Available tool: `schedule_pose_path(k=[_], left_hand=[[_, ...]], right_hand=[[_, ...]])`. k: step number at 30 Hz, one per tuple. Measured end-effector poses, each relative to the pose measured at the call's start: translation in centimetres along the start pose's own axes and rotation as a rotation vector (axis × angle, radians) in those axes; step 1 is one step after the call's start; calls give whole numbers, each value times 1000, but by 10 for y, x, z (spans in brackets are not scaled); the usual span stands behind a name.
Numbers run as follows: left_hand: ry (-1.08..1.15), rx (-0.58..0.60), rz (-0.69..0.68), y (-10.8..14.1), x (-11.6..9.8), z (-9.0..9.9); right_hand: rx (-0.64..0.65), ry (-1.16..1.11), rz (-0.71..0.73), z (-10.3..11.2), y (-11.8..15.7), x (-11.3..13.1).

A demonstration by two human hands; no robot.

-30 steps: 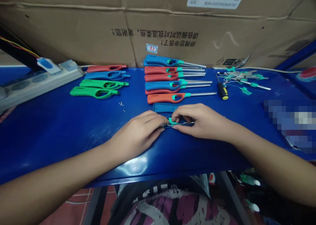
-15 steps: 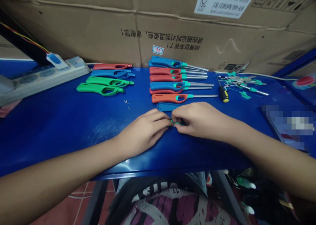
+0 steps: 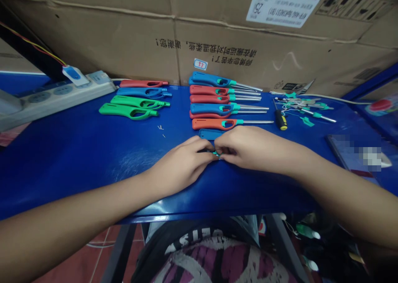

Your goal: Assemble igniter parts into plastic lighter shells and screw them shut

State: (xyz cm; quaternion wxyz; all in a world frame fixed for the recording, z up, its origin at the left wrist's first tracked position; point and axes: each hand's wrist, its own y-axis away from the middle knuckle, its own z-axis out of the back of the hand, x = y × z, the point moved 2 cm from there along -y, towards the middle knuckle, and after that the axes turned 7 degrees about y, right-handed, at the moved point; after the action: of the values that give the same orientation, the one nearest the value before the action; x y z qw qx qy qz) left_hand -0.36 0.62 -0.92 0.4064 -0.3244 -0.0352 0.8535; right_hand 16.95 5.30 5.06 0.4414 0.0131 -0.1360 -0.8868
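Observation:
My left hand (image 3: 186, 160) and my right hand (image 3: 242, 148) meet over the blue table (image 3: 124, 150), fingers closed around a small teal part (image 3: 217, 153) that they mostly hide. Just behind them lies a blue casing piece (image 3: 209, 134), partly covered by my right hand. Beyond it is a stack of lighters with metal tubes, among them an orange lighter (image 3: 211, 124) and a blue lighter (image 3: 205, 108). Further left sit handles without tubes, such as a green handle (image 3: 124, 110) and a red handle (image 3: 137, 83). Tiny screws (image 3: 161, 127) lie left of the casing piece.
A black and yellow screwdriver (image 3: 281, 120) lies beside a pile of teal parts and wires (image 3: 306, 107) at the right. At the left is a power strip (image 3: 56, 94). A cardboard box (image 3: 108, 38) stands behind, and a flat packet (image 3: 354, 150) lies at the right.
The fingers of both hands have shifted slightly around the small teal part. The view has moved a little; the laid-out items look the same.

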Motion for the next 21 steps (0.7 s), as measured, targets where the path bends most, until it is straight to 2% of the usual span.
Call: schedule_pose_path(k=[4, 6, 8, 12, 15, 21], left_hand=[[-10, -7, -4, 1, 0, 0], [-18, -10, -8, 1, 0, 0], [-32, -9, -11, 2, 0, 0], [-47, -7, -10, 3, 0, 0], [-57, -12, -14, 3, 0, 1], [-63, -27, -15, 4, -2, 4]], right_hand=[[-43, -18, 57, 2, 3, -8], [-142, -119, 105, 1, 9, -25], [-243, -165, 88, -2, 17, -47], [-144, -228, 46, -19, 29, -80], [-152, -276, 47, -28, 30, -87], [-353, -269, 77, -30, 29, -85]])
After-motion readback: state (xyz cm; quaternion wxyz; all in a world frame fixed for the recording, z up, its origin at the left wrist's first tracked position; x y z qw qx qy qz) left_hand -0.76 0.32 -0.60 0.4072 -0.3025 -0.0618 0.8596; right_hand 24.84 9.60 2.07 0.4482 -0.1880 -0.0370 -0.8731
